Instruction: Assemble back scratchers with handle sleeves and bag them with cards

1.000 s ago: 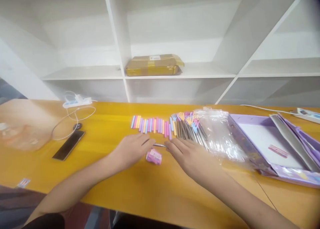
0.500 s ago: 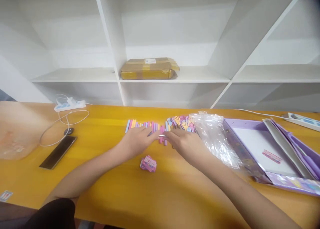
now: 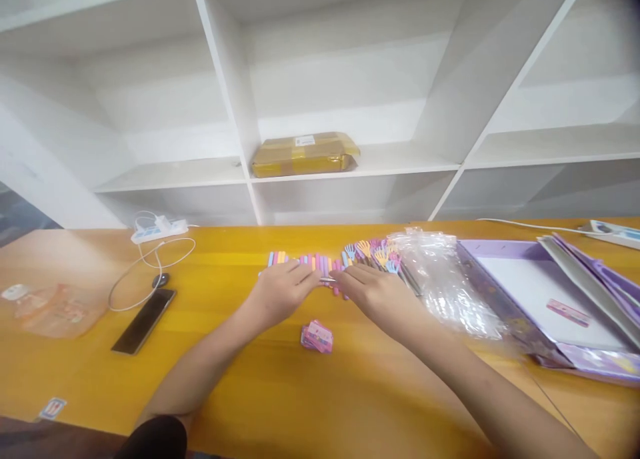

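My left hand [image 3: 281, 287] and my right hand [image 3: 375, 287] meet over a row of coloured sticks [image 3: 323, 264], fingers closed. Between the fingertips of both hands shows a short, thin silver rod [image 3: 327, 280]; its ends are hidden in the fingers. The sticks are pink, purple, blue and orange, and my hands partly cover them. Just beyond my right hand lies a pile of small hand-shaped pieces [image 3: 381, 253] in blue, orange and purple, some on dark stems. Nearer to me, a small stack of pink printed cards [image 3: 317, 337] rests on the table.
Clear plastic bags [image 3: 445, 282] lie right of the pile, beside an open purple box [image 3: 520, 279] with a pink card in it. At left are a phone [image 3: 144, 321], a white cable, a power strip [image 3: 160, 229] and an orange plastic bag [image 3: 57, 310]. A taped parcel [image 3: 305, 155] sits on the shelf.
The camera view has shifted, so the table and shelf sit lower and slightly right. Both hands keep nearly the same pose around the silver rod.
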Tool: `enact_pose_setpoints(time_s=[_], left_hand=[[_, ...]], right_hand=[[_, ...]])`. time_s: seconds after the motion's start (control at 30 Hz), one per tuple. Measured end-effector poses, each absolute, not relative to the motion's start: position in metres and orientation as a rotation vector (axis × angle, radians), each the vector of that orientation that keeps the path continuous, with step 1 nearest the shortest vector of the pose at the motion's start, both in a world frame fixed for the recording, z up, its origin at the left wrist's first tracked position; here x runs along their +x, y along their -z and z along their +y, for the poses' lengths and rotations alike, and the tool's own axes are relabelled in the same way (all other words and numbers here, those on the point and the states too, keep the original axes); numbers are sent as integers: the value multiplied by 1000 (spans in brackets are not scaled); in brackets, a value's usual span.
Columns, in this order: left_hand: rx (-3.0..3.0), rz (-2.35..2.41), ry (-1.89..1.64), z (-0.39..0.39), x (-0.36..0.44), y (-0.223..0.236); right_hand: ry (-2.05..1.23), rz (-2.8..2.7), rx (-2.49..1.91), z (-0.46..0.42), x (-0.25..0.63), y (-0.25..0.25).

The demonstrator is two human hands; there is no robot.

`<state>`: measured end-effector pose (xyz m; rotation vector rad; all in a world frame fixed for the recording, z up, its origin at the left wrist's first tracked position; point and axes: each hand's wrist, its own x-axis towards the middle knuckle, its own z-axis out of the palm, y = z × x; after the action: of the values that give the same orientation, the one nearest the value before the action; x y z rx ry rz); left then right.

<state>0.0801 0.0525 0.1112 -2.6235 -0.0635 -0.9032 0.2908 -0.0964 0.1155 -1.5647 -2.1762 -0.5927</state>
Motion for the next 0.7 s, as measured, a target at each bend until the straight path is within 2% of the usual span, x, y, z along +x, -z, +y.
enact_pose_setpoints(time_s=[0.2, 0.37, 0.53, 0.7], left_hand=[[-2732, -15, 911, 65, 77, -109], [-2727, 62, 953, 75, 79, -101], [-2591, 68, 973, 75, 74, -114], [-2616, 29, 1006, 70, 72, -116]], right_hand=[[528, -2178, -1642, -94, 295, -106], [620, -2203, -1568, -93, 301, -97], [792, -2100, -1505, -94, 291, -107], [732, -2050, -1521, -98, 285, -107]])
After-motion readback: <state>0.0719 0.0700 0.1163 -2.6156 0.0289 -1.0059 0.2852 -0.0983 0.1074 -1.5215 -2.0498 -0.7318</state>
